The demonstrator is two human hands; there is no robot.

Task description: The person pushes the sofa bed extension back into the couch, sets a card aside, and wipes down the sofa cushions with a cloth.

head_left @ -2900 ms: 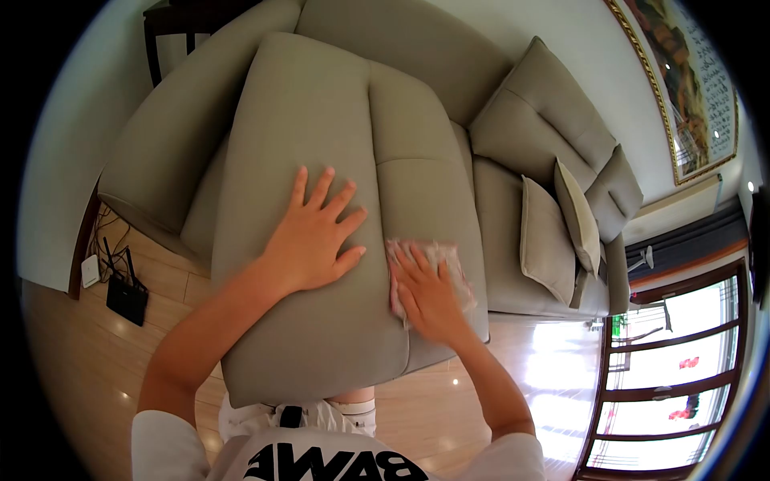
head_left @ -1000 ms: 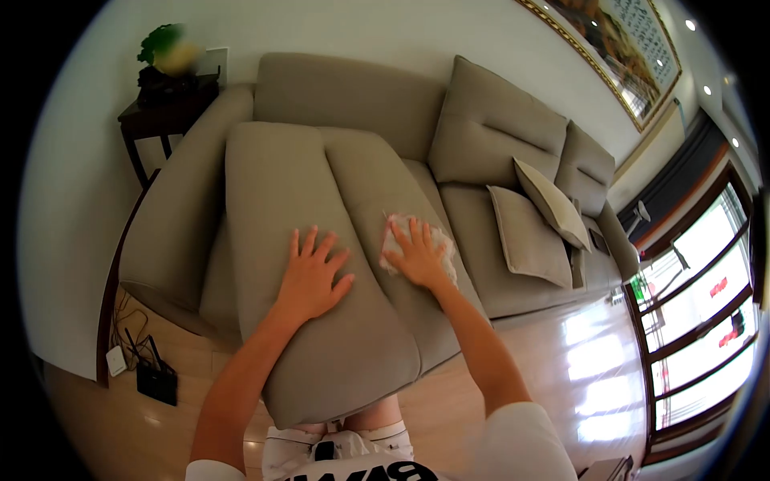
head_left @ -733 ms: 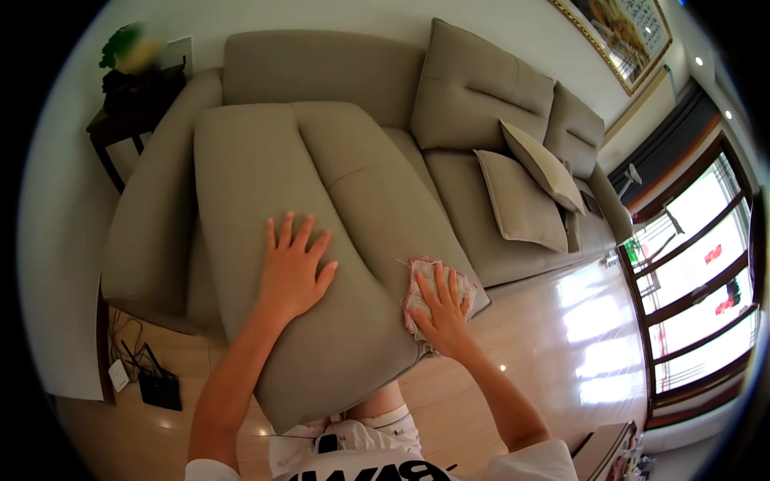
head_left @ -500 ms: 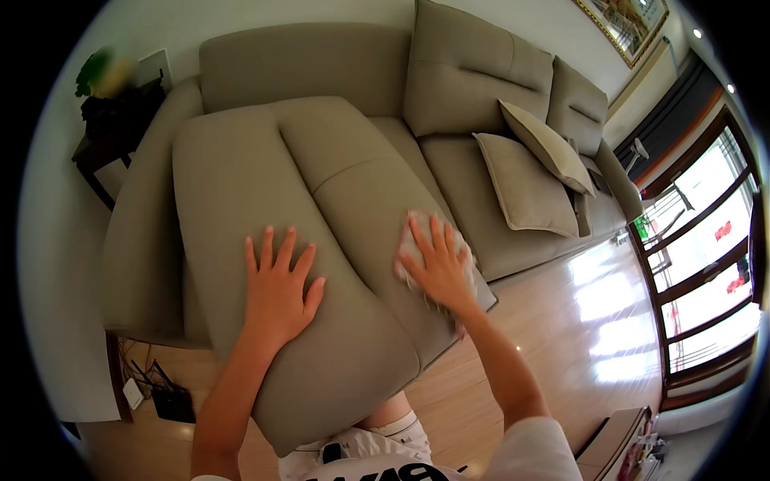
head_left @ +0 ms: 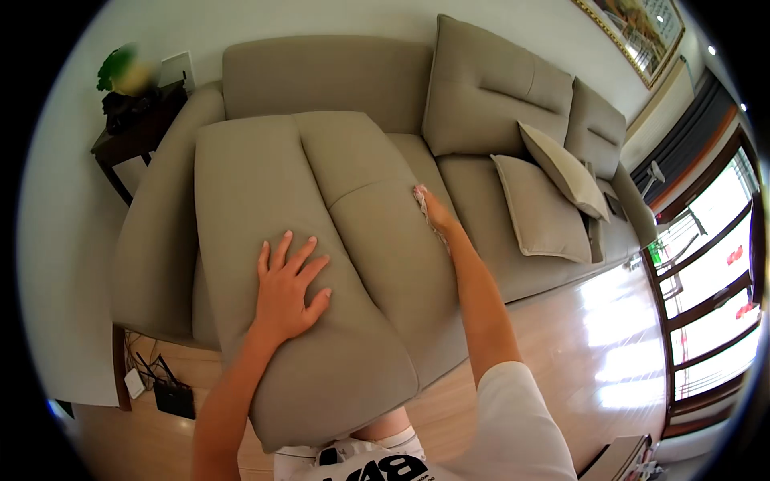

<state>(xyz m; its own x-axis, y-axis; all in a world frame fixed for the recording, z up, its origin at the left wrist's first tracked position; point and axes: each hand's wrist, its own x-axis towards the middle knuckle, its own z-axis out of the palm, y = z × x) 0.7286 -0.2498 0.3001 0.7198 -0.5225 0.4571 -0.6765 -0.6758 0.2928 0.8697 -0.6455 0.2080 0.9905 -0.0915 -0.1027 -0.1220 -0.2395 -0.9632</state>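
A large taupe back cushion [head_left: 369, 321] lies loose across the sofa, its near end against my body. My left hand [head_left: 290, 290] rests flat on its upper face, fingers spread, holding nothing. At the cushion's right edge, my right hand [head_left: 439, 215] is turned on its side and presses a pale, thin cloth [head_left: 423, 200] against the cushion. Only a strip of the cloth shows, and most of the right fingers are hidden behind the edge.
The sofa [head_left: 321, 76] stands along the wall, with two throw pillows [head_left: 541, 210] on its right seat. At left are a dark side table [head_left: 132, 136] with a plant and, on the floor, a black router [head_left: 174, 397]. Glass doors [head_left: 710, 280] are at right.
My right hand has moved with the cloth from the cushion's top face to its right edge, farther from me, and turned sideways. My left hand stays flat on the cushion. The view has shifted slightly.
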